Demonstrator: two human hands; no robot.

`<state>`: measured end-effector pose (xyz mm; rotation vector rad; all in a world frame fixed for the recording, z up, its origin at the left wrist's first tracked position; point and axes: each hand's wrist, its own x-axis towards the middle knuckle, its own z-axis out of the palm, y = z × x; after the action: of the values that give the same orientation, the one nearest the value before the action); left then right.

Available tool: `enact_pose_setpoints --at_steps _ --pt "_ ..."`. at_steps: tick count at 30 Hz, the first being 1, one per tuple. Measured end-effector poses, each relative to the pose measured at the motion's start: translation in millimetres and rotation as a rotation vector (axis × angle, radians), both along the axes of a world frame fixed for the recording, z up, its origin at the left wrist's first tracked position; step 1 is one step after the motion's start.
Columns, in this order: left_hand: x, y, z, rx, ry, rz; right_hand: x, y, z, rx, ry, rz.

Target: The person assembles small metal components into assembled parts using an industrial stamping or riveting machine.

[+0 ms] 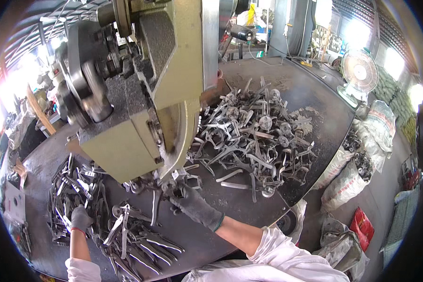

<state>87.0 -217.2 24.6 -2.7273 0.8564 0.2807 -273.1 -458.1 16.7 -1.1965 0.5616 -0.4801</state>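
While the right hand (pixel 192 204) grips a part (pixel 155 207), sacks (pixel 342 193) hold metal pieces (pixel 364 166).

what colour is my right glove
The right glove is dark grey, best seen in the head view.

a dark table (pixel 310 89) (dusty in places) bears metal parts (pixel 265 123) in loose heaps.

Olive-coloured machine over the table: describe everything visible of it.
The machine looks like painted metal, olive with grimy dark areas. Dark round parts project on the picture's left; a curved section narrows downward. It stands upright, its lower end above the table, left of the large metal heap. The right hand is close to that end; contact and running state are unclear.
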Motion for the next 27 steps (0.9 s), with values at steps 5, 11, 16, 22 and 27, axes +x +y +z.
enact_pose_setpoints --at_steps 5,11,16,22,27 --pt "46.1 30.0 -23.1 -0.188 -0.125 -0.308 -4.9 -7.1 6.7 -0.63 -0.087 -0.091" --pt "-2.7 -10.8 35.0 0.024 -0.059 -0.102 -5.3 -30.1 18.0 0.11 0.098 0.134" --pt "-25.4 7.9 47.2 -0.1 -0.052 0.05 1.8 -22.2 2.5 0.096 0.202 0.151" --pt "-116.3 -23.7 90.7 -0.549 0.584 0.043 -5.0 -15.6 -3.0 0.113 0.215 0.118" --pt "-163.4 -60.9 100.7 -0.626 0.87 -0.058 -3.0 -12.3 -8.3 0.128 0.125 0.106"
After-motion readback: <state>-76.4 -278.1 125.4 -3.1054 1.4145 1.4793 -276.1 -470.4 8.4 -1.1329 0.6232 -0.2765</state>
